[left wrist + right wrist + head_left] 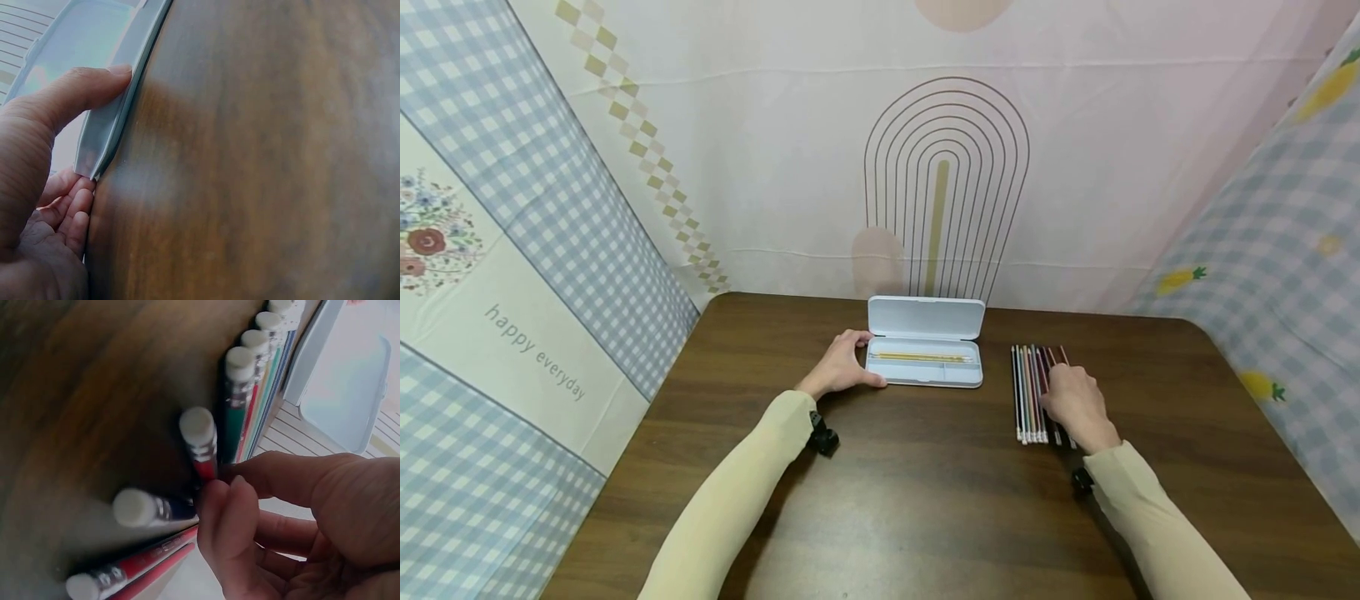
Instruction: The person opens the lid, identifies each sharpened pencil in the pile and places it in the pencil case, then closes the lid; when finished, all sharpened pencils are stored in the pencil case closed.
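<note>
A light blue pencil case (pixel 906 372) lies with its lid (pixel 925 317) raised at the back of the table. Yellow pencils (pixel 917 357) lie lengthwise inside it. My left hand (pixel 842 365) holds the case's left end, thumb on the front rim and fingers round the side. To the right of the case, a row of pencils (pixel 1028 396) lies side by side, eraser ends toward me. Among its right-hand pencils, my right hand (pixel 1075 402) pinches a red pencil (pixel 204 467) between thumb and fingers. A dark pencil (pixel 177 510) lies right beside the fingertips.
Brown wooden table (pixel 917 500) under everything. Behind it hangs a pale cloth (pixel 775 167) with arch lines; checked cloths (pixel 580 275) hang at the sides. Loose red pencils (pixel 140 564) lie beyond the right fingers.
</note>
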`<state>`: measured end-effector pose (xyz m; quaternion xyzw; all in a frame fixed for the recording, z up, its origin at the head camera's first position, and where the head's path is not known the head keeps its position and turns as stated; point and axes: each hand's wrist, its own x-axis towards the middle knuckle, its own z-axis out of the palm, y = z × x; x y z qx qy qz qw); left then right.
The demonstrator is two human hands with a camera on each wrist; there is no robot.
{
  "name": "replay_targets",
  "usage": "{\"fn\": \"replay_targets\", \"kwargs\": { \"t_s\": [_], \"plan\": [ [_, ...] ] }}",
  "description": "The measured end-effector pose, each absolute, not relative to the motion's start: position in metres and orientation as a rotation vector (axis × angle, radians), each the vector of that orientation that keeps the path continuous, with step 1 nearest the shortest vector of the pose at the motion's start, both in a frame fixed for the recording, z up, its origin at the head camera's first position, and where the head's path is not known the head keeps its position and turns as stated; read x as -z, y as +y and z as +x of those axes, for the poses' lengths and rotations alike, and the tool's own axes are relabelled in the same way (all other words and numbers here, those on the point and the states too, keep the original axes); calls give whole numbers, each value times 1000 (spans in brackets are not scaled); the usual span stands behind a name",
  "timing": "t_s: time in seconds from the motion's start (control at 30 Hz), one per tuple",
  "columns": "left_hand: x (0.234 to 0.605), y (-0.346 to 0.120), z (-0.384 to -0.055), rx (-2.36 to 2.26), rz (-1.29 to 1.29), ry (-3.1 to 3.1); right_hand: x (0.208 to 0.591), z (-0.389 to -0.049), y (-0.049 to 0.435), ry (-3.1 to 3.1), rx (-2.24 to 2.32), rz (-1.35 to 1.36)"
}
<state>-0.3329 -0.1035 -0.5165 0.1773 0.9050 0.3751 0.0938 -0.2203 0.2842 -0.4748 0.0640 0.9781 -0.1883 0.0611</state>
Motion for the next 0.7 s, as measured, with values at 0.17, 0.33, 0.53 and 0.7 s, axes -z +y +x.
{"fn": "replay_targets", "kwargs": {
  "t_s": [0.17, 0.33, 0.53, 0.7],
  "plan": [
    [517, -103, -333, -1090, 539, 2700, 474, -219, 283, 2945, 541, 214],
    [517, -103, -333, -1084, 531, 2703, 475, -220, 282, 2949, 537, 246],
    [518, -103, -334, -1089, 523, 2698, 477, -220, 283, 2930, 576, 337],
    [519, -103, -335, -1080, 519, 2702, 477, -219, 286, 2955, 630, 326]
  ]
}}
